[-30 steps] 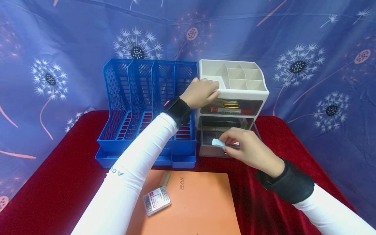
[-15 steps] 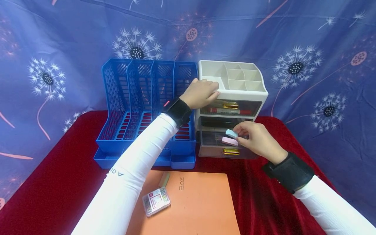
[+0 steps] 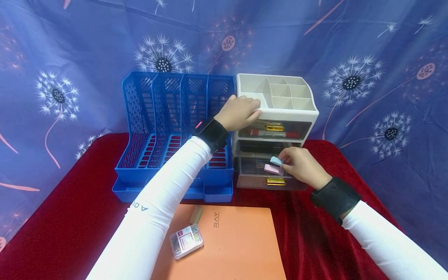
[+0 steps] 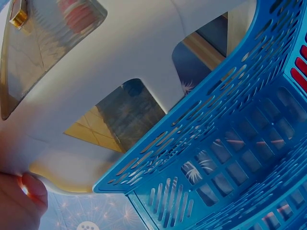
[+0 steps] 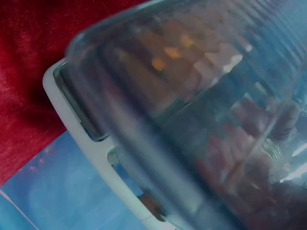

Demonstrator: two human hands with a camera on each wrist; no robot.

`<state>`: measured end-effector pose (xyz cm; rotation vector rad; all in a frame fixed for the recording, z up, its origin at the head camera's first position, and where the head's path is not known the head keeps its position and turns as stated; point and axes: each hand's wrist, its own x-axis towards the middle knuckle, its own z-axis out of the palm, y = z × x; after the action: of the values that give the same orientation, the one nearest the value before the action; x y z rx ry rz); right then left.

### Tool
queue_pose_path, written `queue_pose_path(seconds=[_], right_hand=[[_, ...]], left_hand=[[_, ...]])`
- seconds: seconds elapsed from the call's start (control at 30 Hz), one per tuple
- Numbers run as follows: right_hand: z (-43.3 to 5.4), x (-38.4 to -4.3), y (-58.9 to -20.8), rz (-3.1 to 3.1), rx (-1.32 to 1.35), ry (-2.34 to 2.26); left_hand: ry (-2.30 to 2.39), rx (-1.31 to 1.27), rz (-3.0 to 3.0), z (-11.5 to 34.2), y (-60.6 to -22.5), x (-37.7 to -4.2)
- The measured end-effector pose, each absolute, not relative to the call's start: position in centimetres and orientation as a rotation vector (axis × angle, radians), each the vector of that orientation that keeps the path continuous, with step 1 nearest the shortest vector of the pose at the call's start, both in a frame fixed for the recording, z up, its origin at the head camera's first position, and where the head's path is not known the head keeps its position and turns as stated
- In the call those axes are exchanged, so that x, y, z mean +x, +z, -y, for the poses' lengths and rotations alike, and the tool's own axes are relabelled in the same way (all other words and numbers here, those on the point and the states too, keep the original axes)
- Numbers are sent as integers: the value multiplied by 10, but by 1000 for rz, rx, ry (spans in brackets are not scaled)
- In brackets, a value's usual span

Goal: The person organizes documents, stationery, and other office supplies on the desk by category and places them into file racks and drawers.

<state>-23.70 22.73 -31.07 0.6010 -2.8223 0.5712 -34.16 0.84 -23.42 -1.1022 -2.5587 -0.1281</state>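
Blue block [image 3: 275, 160] and right hand [image 3: 301, 165] have shifted back and rightward from near the open drawer's [image 3: 252, 181] front edge; the block now sits just beyond the pink block [image 3: 273, 169], its right end pinched by thumb and fingers. Probably light, firm and smooth, it suits a grip on its sides. The left hand [image 3: 238, 112] grips the white organizer's [image 3: 290, 114] front-left top edge.

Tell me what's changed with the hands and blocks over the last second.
The right hand moved the blue block, still pinched, back and to the right, just behind the pink block in the open drawer. The left hand stayed on the white organizer, and the clear box on the orange board.
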Motion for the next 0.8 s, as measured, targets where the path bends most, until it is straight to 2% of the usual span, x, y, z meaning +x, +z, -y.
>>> queue_pose_path(seconds=[0.37, 0.8], right_hand=[[-224, -250, -314, 2904, 532, 447], [-220, -252, -311, 2930, 618, 312]], left_hand=[[-130, -1101, 2550, -8, -236, -342], [-143, -1106, 2556, -9, -236, -342]])
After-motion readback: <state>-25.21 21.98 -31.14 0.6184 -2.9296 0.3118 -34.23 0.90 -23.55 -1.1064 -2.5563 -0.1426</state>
